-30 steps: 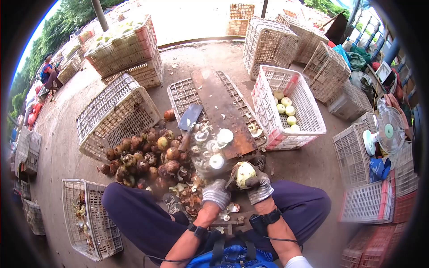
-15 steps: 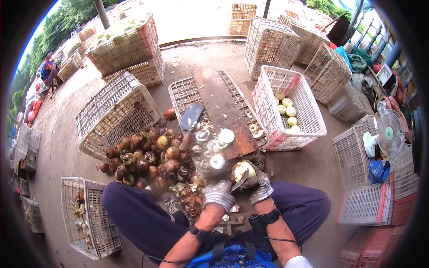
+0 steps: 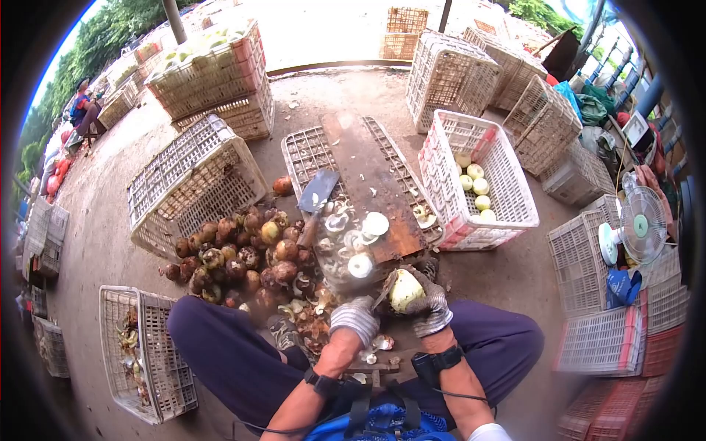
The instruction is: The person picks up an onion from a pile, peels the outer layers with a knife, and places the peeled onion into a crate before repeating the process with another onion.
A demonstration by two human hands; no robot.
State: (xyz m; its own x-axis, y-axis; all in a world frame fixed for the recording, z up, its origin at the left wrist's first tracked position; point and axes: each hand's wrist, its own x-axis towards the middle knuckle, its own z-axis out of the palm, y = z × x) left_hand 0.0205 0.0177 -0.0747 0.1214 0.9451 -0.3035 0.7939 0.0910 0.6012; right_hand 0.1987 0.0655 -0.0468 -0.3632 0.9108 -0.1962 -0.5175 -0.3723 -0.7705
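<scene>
Head view shows the knife [image 3: 383,292] now beside the vegetable [image 3: 407,292], no longer across it, leaving pale flesh uncovered; the right hand [image 3: 432,307] cups it near the board [image 3: 371,176], the left hand [image 3: 354,319] curls closely, apparently around the knife.

One wide head-worn view looks forward and down, close over the grey-and-white striped gloved hands [image 3: 354,321], out to the dusty brown floor's [image 3: 95,242] far edge.

Strong daylight comes from the open far side, bleaching the outside ground [image 3: 331,33] white, while the nearer floor [image 3: 95,242] lies in soft shade. Fisheye distortion bends everything toward black, vignetted corners; the lower-right red crates [image 3: 599,411] look blurred.
</scene>
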